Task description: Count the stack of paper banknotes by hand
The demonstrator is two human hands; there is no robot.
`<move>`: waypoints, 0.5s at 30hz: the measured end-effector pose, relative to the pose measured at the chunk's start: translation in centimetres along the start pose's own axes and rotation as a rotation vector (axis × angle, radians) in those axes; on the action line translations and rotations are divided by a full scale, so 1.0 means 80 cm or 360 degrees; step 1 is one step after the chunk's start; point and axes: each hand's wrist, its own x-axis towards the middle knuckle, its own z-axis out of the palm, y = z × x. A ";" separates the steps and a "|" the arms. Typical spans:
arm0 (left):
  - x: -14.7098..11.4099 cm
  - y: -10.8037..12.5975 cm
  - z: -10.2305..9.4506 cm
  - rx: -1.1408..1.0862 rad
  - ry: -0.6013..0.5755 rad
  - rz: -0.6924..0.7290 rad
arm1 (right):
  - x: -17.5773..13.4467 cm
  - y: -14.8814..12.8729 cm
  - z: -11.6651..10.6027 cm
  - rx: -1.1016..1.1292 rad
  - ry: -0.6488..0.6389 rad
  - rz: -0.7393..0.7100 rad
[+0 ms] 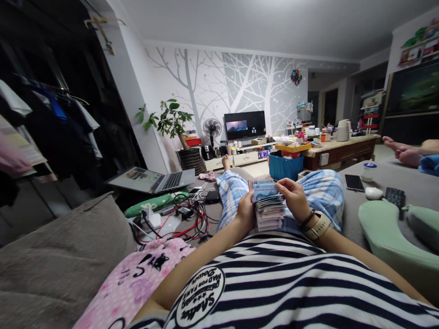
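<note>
A thick stack of banknotes [269, 210], or paper slips that look like them, rests over my lap with a bluish note on top. Its lower edges are stepped and pale. My left hand [246, 211] is wrapped round the stack's left side, the thumb along the edge. At the top right corner, my right hand [294, 197] pinches the upper note between thumb and fingers. That wrist carries a pale watch [319, 225] and a dark bracelet. Beneath the stack lie my blue checked trousers [320, 189].
Left of my legs are tangled cables [195, 219], a green pouch [157, 204] and an open laptop [151, 180]. To the right lie a phone [354, 183], a white mouse [373, 193], a remote [395, 197] and a green neck pillow [380, 228]. Another person's feet [403, 151] rest at the far right.
</note>
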 end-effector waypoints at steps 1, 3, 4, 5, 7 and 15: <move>0.000 0.000 0.000 0.0000 0.0004 -0.0006 | 0.000 -0.001 0.000 -0.0001 -0.0001 0.0007; 0.000 0.000 0.000 -0.0002 0.0023 -0.0035 | 0.000 -0.001 0.000 -0.0001 -0.0003 0.0020; 0.000 0.000 0.000 0.0000 0.0033 -0.0045 | 0.000 -0.001 0.000 0.0002 -0.0004 0.0025; 0.000 0.000 -0.001 0.0002 0.0040 -0.0049 | 0.000 -0.001 0.000 0.0007 -0.0006 0.0029; 0.001 0.000 -0.002 0.0001 0.0038 -0.0039 | 0.000 -0.001 0.000 0.0024 -0.0013 0.0032; 0.004 -0.003 -0.002 -0.0108 0.0073 -0.0139 | 0.001 0.003 -0.001 0.0072 -0.0092 -0.0006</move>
